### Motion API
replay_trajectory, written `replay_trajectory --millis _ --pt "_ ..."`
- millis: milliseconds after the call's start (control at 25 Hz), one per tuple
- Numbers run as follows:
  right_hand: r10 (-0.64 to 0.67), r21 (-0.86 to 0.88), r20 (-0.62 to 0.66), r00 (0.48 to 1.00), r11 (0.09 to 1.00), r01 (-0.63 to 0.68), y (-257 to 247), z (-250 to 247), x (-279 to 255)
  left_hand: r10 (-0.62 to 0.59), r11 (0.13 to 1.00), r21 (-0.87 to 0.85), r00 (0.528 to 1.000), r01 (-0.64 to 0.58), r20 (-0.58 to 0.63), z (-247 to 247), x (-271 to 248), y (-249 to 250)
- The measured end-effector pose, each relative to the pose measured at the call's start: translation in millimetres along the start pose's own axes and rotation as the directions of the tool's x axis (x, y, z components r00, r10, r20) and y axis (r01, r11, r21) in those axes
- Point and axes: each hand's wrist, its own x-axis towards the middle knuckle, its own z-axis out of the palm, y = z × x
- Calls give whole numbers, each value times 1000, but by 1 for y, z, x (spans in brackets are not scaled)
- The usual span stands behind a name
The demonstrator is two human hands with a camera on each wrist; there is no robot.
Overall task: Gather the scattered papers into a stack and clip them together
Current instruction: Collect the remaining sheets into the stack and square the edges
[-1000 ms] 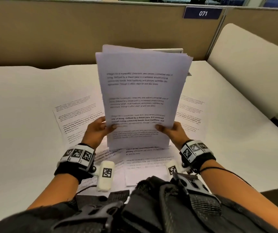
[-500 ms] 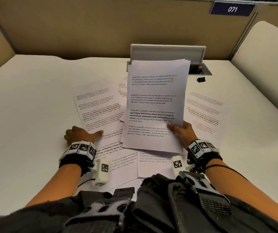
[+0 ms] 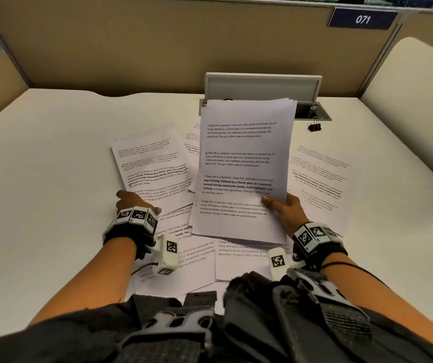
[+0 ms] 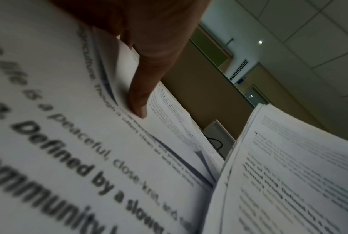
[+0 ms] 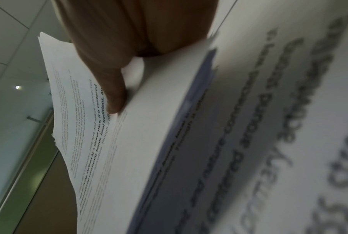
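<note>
The papers [image 3: 246, 158] are white with black print, the clip [image 3: 314, 127] black.

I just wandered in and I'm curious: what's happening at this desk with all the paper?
A person is gathering printed sheets scattered over the white desk. Their right hand grips a partial stack of papers, tilted up off the desk, while the left hand presses on a loose sheet at the left. The black binder clip sits unused near the back.

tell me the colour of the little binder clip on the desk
Black. The small metal binder clip shows best in the head view.
</note>
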Motion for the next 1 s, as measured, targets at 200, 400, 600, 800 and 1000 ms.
replay_trajectory --millis 200,400,600,800,1000 --pt "20 -14 -18 1000 1000 -20 1 -5 3 6 978 -208 986 29 166 -13 21 -24" --pt "64 -82 -37 997 994 -66 3 -8 5 197 930 -311 980 -195 -25 -35 19 -10" --pt "100 -111 -62 993 988 -107 6 -11 3 376 843 -340 908 -417 -183 -77 1 9" --pt "98 -151 -65 993 983 -106 6 -14 2 444 732 -424 846 -532 -296 -123 -20 38" --pt "108 -165 -50 993 980 -114 1 -12 1 543 543 -635 806 -550 -235 -148 -45 60"
